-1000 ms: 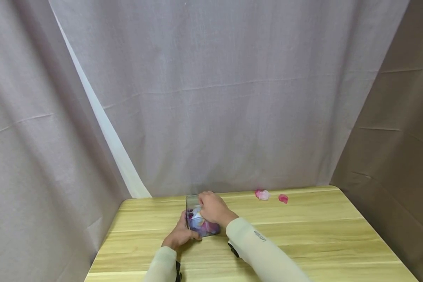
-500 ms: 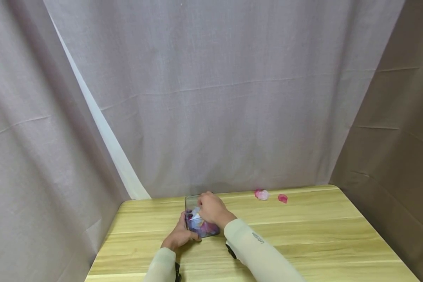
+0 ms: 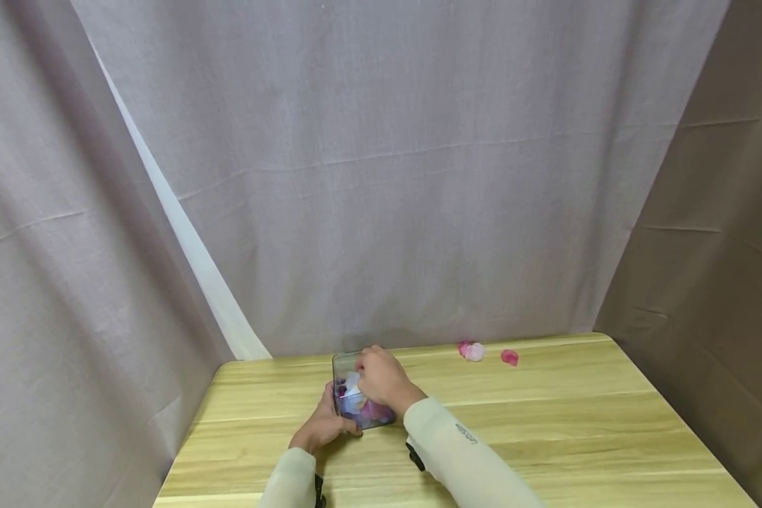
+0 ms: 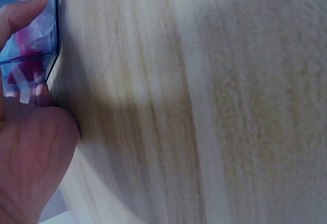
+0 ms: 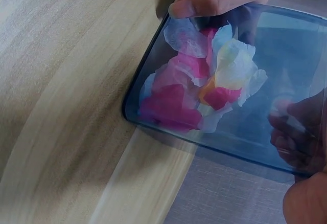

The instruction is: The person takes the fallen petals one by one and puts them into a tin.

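A clear, bluish, dark-edged container (image 3: pixel 348 363) stands tilted near the table's far edge. Through its wall in the right wrist view, white, pink and orange petals (image 5: pixel 171 104) show heaped toward one end. My left hand (image 3: pixel 322 422) holds the container from the left and near side; its thumb (image 4: pixel 23 17) lies along the wall. Over the upper right part of the container is my right hand (image 3: pixel 384 377), fingers curled at the rim. In the right wrist view its fingers (image 5: pixel 296 137) appear through the tinted wall, with the thumb outside. Whether they also touch a petal is hidden.
Pink and white petals (image 3: pixel 473 351) lie on the wooden table (image 3: pixel 578 416) near its back edge, right of the hands. A single red-pink petal (image 3: pixel 510 358) sits farther right. Grey curtains (image 3: pixel 419 176) hang behind and on both sides.
Both hands stay on the container, nearly still. The pale petals inside look slightly shifted, and the head view has moved a little. The loose petals on the table have not moved.
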The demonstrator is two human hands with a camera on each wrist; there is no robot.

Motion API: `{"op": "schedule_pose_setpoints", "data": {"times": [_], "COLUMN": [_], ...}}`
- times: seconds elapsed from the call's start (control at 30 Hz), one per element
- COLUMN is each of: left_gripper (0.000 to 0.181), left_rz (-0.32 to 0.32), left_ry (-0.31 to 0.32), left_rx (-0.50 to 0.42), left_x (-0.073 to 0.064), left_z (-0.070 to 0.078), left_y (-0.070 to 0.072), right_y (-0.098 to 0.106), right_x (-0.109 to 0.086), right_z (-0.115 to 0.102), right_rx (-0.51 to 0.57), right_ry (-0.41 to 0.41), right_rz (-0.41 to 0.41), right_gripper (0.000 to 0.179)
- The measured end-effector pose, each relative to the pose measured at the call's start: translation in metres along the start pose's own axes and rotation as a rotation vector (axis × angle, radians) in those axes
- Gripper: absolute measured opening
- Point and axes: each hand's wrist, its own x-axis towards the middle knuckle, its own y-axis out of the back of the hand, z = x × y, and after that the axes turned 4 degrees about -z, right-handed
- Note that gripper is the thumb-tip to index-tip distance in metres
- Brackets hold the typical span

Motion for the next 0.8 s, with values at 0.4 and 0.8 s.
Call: {"op": "schedule_pose_setpoints", "data": {"times": [0.4,0.8], "left_gripper": [0.118,0.119], "left_rz": [-0.009,-0.027], "left_ry": [-0.006,0.001], "left_rx": [0.011,-0.024], "left_x": [-0.0015,-0.0024], "left_z": [0.0016,0.0021], "left_y": [-0.0028,0.0012], "right_y": [0.0004,-0.0014], "right_x": [-0.0032,-0.0049], "right_z": [0.0021,0.0033], "right_rx": [0.043,0.14], "right_ry": [0.003,0.06], "right_rz": [0.023,0.117], "right_gripper": [0.026,0.02]}}
